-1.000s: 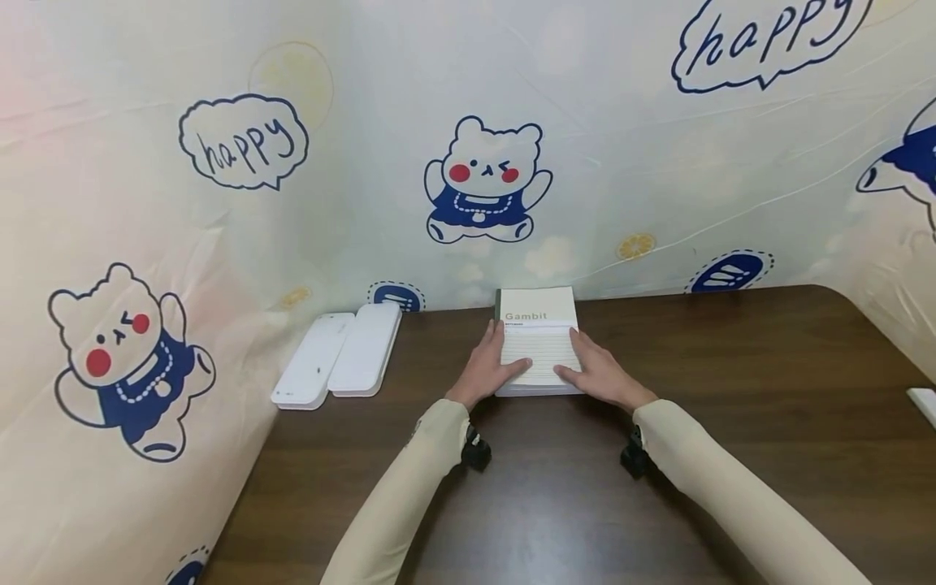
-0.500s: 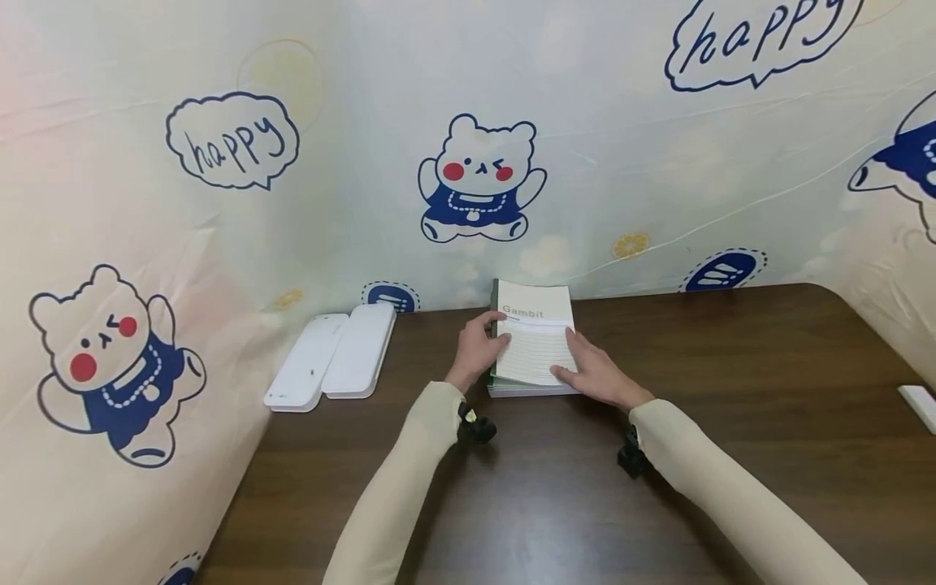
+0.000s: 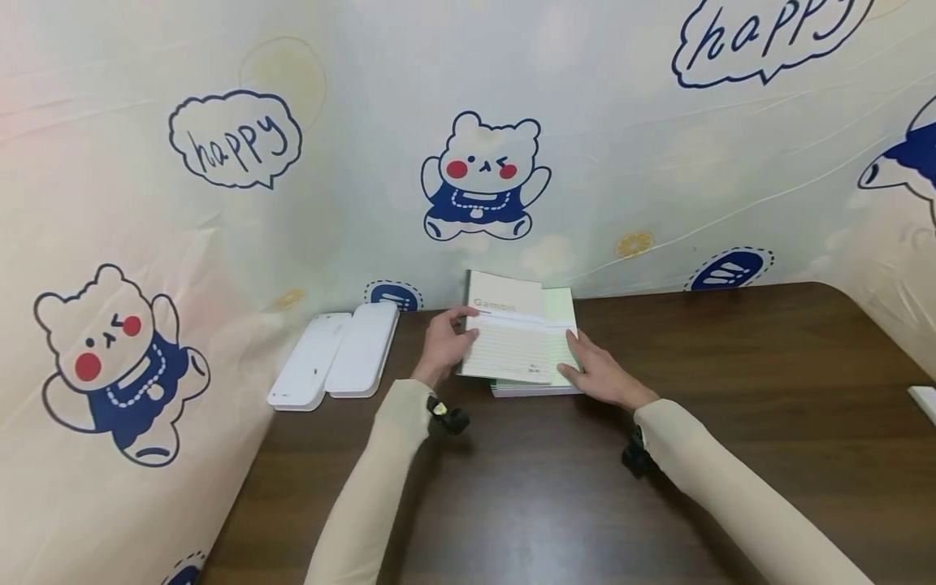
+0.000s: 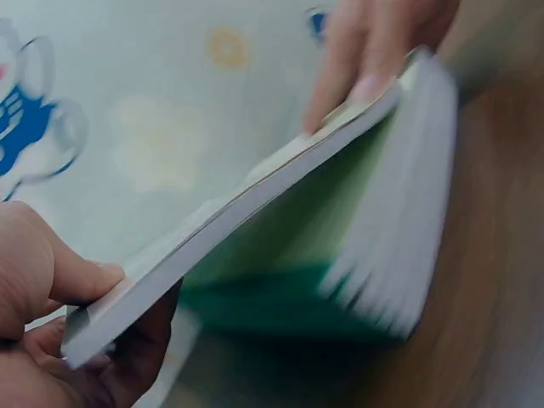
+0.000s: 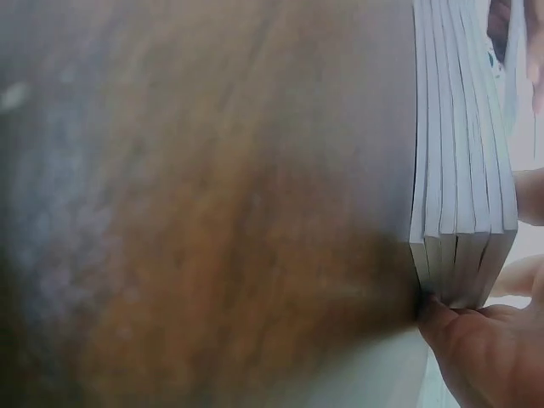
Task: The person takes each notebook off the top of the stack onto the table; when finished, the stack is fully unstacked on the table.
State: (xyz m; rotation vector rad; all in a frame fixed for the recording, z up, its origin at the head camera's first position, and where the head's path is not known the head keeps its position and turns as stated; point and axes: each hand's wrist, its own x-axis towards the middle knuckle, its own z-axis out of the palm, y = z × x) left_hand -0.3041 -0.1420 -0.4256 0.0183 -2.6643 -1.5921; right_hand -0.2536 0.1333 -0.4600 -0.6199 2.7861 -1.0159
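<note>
A lined notebook point(image 3: 504, 349) with "Gambit" on its cover sits askew over a stack of notebooks point(image 3: 561, 305), shifted to the left. My left hand point(image 3: 444, 345) pinches its left edge, thumb on top and fingers beneath. In the left wrist view, that notebook point(image 4: 246, 200) is tilted up off the stack point(image 4: 412, 187), whose top cover is pale green. My right hand point(image 3: 605, 375) holds the stack's right side, thumb over the top. The right wrist view shows its fingers against the page edges of the several stacked notebooks point(image 5: 463, 153).
Two flat white cases point(image 3: 310, 361) lie side by side on the table's left part. A white object point(image 3: 925, 401) lies at the right edge. A printed cloth backdrop point(image 3: 351, 162) rises directly behind the dark wooden table point(image 3: 541, 487).
My left hand has gone from resting on the stack's left side to pinching the top notebook and drawing it leftward, baring the green cover below. The right hand has stayed at the stack.
</note>
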